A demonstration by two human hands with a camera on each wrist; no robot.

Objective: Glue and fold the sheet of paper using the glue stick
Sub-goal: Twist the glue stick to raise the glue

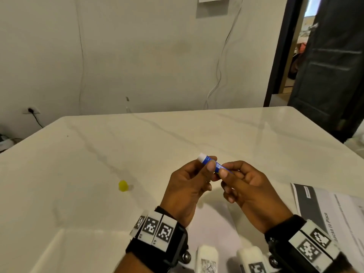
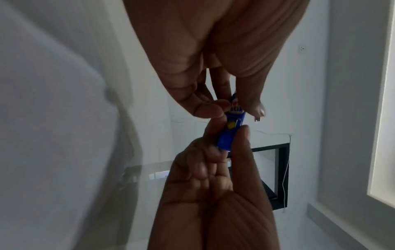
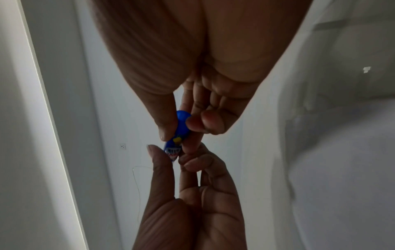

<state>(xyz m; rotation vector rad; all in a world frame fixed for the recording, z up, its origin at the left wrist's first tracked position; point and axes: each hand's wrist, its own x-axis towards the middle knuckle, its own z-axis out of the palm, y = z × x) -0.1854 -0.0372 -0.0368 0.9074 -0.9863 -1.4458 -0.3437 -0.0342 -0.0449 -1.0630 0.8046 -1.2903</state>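
A blue glue stick (image 1: pixel 206 159) with its white tip (image 1: pixel 201 156) bare is held above the table between both hands. My left hand (image 1: pixel 210 163) pinches the upper part near the tip with thumb and forefinger. Pinching the base end is my right hand (image 1: pixel 226 170). In the left wrist view the glue stick (image 2: pixel 230 132) runs between the left hand (image 2: pixel 233 108) above and the right hand (image 2: pixel 235 142) below. From the right wrist, the stick's round base (image 3: pixel 182 118) shows in the right hand (image 3: pixel 181 126). A plain white sheet (image 1: pixel 214 223) lies on the table under the hands.
A small yellow cap (image 1: pixel 123 185) lies on the pale marble table (image 1: pixel 98 154), left of the hands. A printed leaflet (image 1: pixel 325 209) lies at the right edge. Two white tagged blocks (image 1: pixel 206 259) sit at the near edge. A wall and a dark door (image 1: pixel 331 66) stand behind.
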